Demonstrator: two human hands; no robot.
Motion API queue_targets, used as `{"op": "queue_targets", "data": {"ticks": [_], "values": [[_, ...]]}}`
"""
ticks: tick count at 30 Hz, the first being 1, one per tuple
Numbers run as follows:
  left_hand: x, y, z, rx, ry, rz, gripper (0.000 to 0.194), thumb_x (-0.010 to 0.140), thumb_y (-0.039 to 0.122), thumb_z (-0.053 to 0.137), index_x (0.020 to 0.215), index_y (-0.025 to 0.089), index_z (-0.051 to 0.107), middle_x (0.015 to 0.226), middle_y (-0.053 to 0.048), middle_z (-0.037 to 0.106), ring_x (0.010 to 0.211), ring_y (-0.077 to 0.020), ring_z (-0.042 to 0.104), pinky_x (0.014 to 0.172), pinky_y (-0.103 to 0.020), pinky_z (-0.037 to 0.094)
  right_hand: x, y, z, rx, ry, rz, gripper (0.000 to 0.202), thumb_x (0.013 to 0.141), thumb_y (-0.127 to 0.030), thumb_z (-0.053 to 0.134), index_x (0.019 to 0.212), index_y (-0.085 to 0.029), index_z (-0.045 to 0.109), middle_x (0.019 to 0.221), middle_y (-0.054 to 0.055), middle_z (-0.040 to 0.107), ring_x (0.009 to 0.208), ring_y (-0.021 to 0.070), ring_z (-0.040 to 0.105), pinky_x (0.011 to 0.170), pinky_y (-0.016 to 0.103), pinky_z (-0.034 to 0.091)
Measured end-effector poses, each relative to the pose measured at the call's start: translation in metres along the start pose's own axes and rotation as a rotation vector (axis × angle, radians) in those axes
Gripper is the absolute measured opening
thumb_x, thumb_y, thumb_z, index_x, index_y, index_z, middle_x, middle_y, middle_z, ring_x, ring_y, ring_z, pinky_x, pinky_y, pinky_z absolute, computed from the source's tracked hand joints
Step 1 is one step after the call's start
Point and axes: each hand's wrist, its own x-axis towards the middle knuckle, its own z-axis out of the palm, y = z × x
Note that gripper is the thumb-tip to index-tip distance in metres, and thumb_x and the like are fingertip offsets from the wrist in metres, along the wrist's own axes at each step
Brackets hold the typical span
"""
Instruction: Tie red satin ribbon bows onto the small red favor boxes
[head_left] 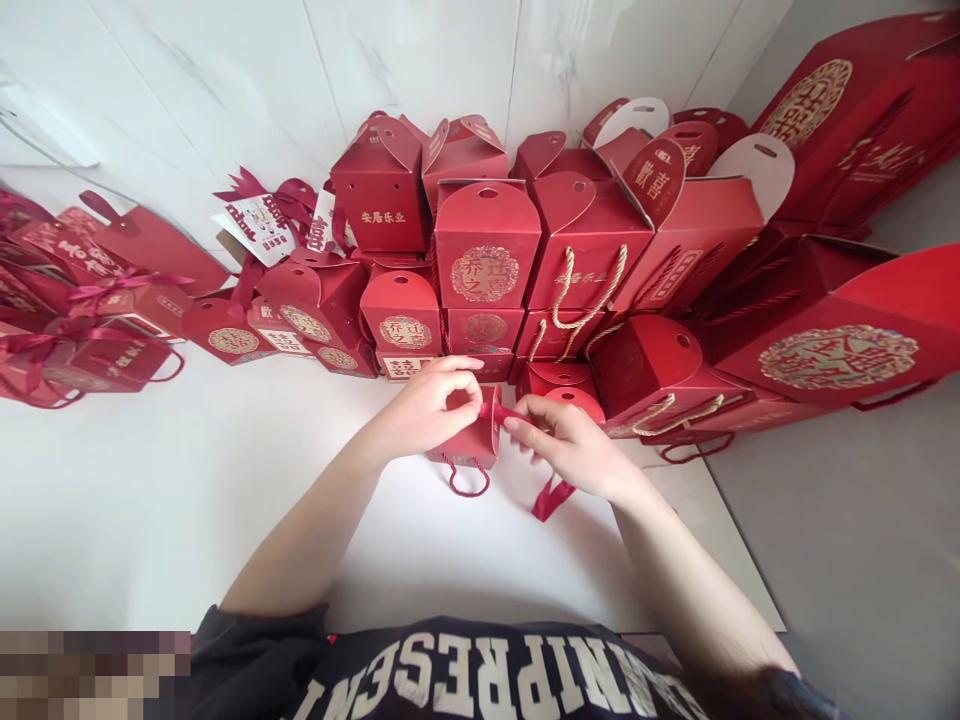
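A small red gift box point(469, 440) sits on the white table in front of me, a red cord handle point(469, 482) looping from its near side. My left hand point(431, 402) is curled over the top of this box, thumb and forefinger pinched at the dark red ribbon point(553, 497). On the box's right side my right hand point(566, 440) pinches the same ribbon between thumb and fingers. The ribbon stretches between both hands across the box top, and its tail hangs below my right hand. My left hand partly covers the box.
Stacked red gift boxes point(487, 245) line the marble-patterned wall point(420, 60). Larger red boxes point(840, 350) stand at the right, near the table's edge. More ribbon-tied boxes point(112, 350) lie at the far left, on the white table point(150, 500).
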Motion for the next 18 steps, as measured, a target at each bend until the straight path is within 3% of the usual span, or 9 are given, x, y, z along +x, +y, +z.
{"op": "queue_targets", "data": {"ticks": [3,6,9,12,15,18], "values": [[-0.011,0.003,-0.019,-0.004,0.039,-0.026,0.016,0.089,0.03,0.051,0.08,0.022,0.062,0.144,-0.002,0.049,0.13,-0.0257,0.05,0.108,-0.045,0.04,0.003,-0.012,0.003,-0.15,0.197,-0.176,0.026,0.097,-0.041,0.048,0.114,-0.023,0.056,0.113,0.008,0.065,0.106,0.024,0.061,0.089,0.039,0.047],[-0.021,0.006,-0.034,-0.006,0.075,-0.031,0.017,0.09,0.031,0.05,0.082,0.022,0.062,0.143,-0.001,0.049,0.13,-0.0263,0.049,0.094,-0.037,0.05,0.015,-0.022,0.007,-0.206,0.179,-0.31,0.032,0.099,-0.036,0.047,0.129,-0.026,0.048,0.133,0.009,0.058,0.127,0.026,0.051,0.103,0.044,0.04],[-0.028,0.005,-0.041,0.026,0.11,-0.014,0.017,0.09,0.034,0.051,0.085,0.022,0.062,0.138,-0.003,0.053,0.127,-0.0262,0.051,0.089,-0.034,0.051,0.032,-0.025,0.012,-0.095,0.067,-0.343,0.027,0.098,-0.032,0.049,0.124,-0.026,0.047,0.109,0.004,0.068,0.105,0.0211,0.063,0.093,0.039,0.045],[-0.031,-0.002,-0.04,0.097,0.11,-0.099,0.031,0.084,0.045,0.06,0.107,0.024,0.059,0.121,-0.007,0.062,0.108,-0.0257,0.061,0.086,-0.038,0.051,0.046,-0.024,0.018,0.087,0.071,-0.321,0.017,0.095,-0.029,0.051,0.111,-0.024,0.047,0.08,-0.002,0.064,0.078,0.0155,0.062,0.076,0.03,0.047],[-0.03,-0.014,-0.04,0.076,-0.025,-0.23,0.055,0.081,0.047,0.062,0.129,0.024,0.048,0.107,-0.006,0.067,0.094,-0.0252,0.065,0.078,-0.037,0.052,0.053,-0.023,0.022,0.12,0.082,-0.302,0.011,0.093,-0.027,0.052,0.103,-0.024,0.046,0.077,-0.004,0.061,0.072,0.0136,0.058,0.069,0.026,0.043],[-0.026,-0.025,-0.042,-0.089,-0.201,-0.271,0.057,0.083,0.042,0.059,0.135,0.025,0.044,0.109,-0.006,0.07,0.094,-0.0242,0.068,0.078,-0.036,0.052,0.052,-0.024,0.025,0.068,0.041,-0.257,0.011,0.092,-0.024,0.05,0.102,-0.025,0.045,0.076,-0.005,0.061,0.067,0.0129,0.056,0.066,0.026,0.041]]}}
